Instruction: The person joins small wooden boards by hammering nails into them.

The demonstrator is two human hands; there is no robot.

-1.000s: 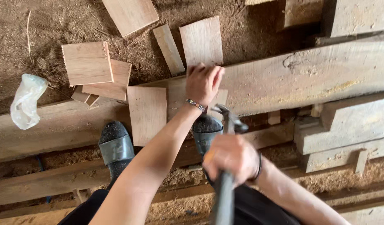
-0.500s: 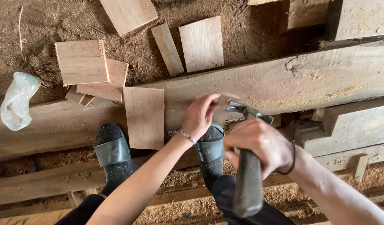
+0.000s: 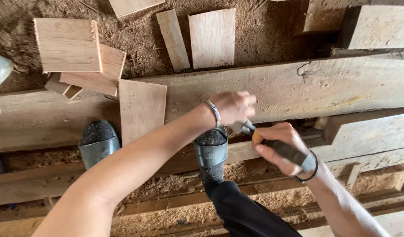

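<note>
**Hammer low by the big plank**

Close to me I see my dark trouser leg [image 3: 248,213] and sawdust on the low boards under me. My feet are in two grey sandals, the left sandal [image 3: 98,142] and the right sandal [image 3: 210,151], and they rest on a thin beam.

My right hand [image 3: 278,148] is wrapped tight around the dark handle of the hammer [image 3: 281,149]. The hammer lies tilted, with its head pointing up and left, toward my other hand. A black band sits on that wrist.

My left hand [image 3: 232,107] is curled up with its fingers bent in, just beside the hammer head. It rests at the near edge of the big plank [image 3: 298,87]. I cannot tell if it pinches something small. A bracelet [image 3: 214,113] is on that wrist.

A flat wood piece [image 3: 141,109] leans across the big plank, left of my left hand.

Farther away, on the dirt floor [image 3: 145,48], lie more cut boards: a stack of square boards [image 3: 68,46], a thin strip [image 3: 173,39] and a wide board [image 3: 212,37].
</note>
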